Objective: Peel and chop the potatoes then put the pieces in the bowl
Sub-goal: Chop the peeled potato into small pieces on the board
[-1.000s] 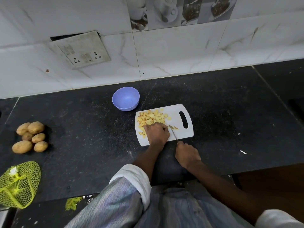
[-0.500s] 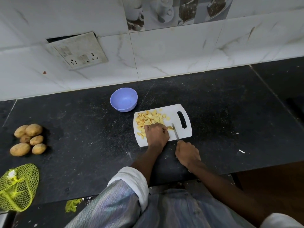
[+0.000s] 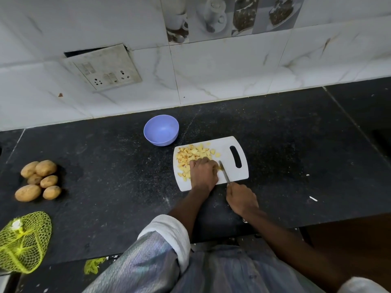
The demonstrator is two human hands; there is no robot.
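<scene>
Your left hand [image 3: 203,172] presses curled fingers on potato pieces [image 3: 191,155] on the cutting board [image 3: 231,172]; your right hand [image 3: 241,199] grips the knife [image 3: 224,171] beside it.

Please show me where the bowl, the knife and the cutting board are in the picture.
bowl [image 3: 161,130], head view, on its inner wall.
knife [image 3: 224,172], head view, on the blade.
cutting board [image 3: 227,144], head view, on a bare part near the handle slot.

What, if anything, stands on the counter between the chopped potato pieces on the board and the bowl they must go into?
Nothing visible does. The potato pieces lie on the white chopping board; the bowl sits just beyond the board's far-left corner, with only bare counter between them.
</scene>
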